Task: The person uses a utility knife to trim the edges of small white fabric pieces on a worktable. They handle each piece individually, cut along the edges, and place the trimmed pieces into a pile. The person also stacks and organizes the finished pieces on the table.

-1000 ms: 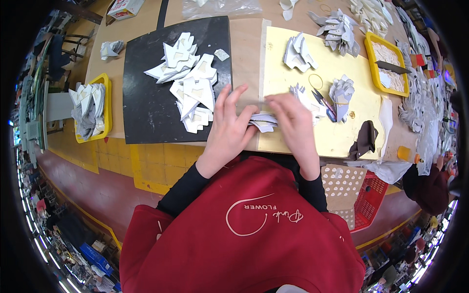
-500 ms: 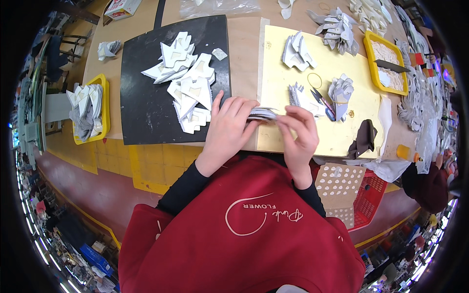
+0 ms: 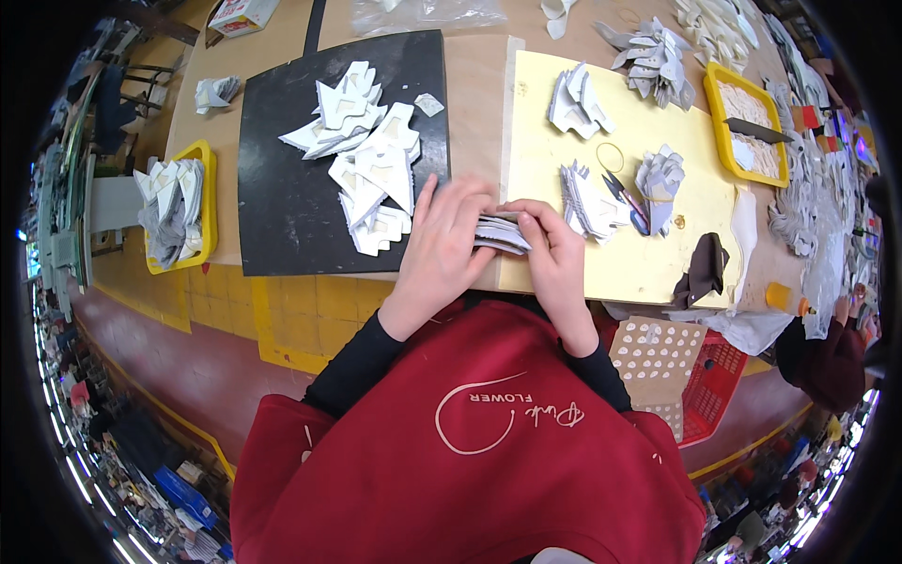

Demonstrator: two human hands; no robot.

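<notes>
Between my two hands is a small stack of thin cut pieces (image 3: 503, 234), white and grey with dark edges, held over the seam between the black mat and the yellow board. My left hand (image 3: 440, 246) is wrapped round the stack's left end, its fingers slightly blurred. At the right end, my right hand (image 3: 552, 246) pinches the stack between thumb and fingers. Just left of my left hand, several loose piles of white cut pieces (image 3: 381, 169) lie on the black mat (image 3: 272, 207). Right of my right hand, a fanned bundle of pieces (image 3: 592, 205) rests on the yellow board (image 3: 550, 273).
Scissors (image 3: 628, 202) lie by a banded bundle (image 3: 660, 183). A yellow tray (image 3: 722, 141) with a knife (image 3: 756, 131) across it stands far right; another yellow tray (image 3: 209, 211) stands left. Dark cloth (image 3: 703, 268) lies near the front edge; a red crate (image 3: 709, 385) is below.
My right hand has closed in on the right end of the stack, its fingers now gripping it. My left hand's fingers have shifted slightly. The view has moved a little.
</notes>
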